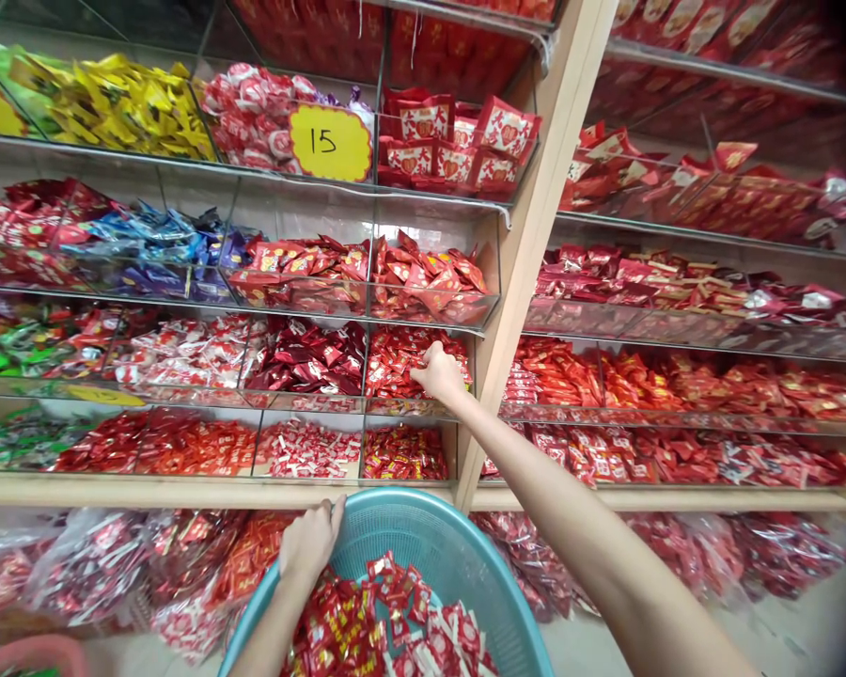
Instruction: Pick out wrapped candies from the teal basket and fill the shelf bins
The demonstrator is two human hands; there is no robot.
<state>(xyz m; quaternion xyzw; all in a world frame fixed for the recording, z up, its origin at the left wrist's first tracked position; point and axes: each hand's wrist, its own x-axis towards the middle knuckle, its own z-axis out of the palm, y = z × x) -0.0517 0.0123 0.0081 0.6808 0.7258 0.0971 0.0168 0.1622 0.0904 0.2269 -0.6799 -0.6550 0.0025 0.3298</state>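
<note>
My left hand (310,538) is closed on the left rim of a teal plastic basket (514,602). Red wrapped candies (338,625) and red-and-white ones (447,644) lie inside it. Above and to the right, my right hand (438,371) reaches into a shelf compartment of small red packets (393,362); its fingers are bent together over them, and whatever they may hold is too small to make out. Left of that compartment are dark red candies (310,357).
Clear dividers split the shelves of candy, with a wooden upright (528,226) at centre right. A yellow sign (331,142) reads 15. Bagged candies (99,564) lie under the bottom shelf edge (183,493). A pink basket (39,649) stands at lower left.
</note>
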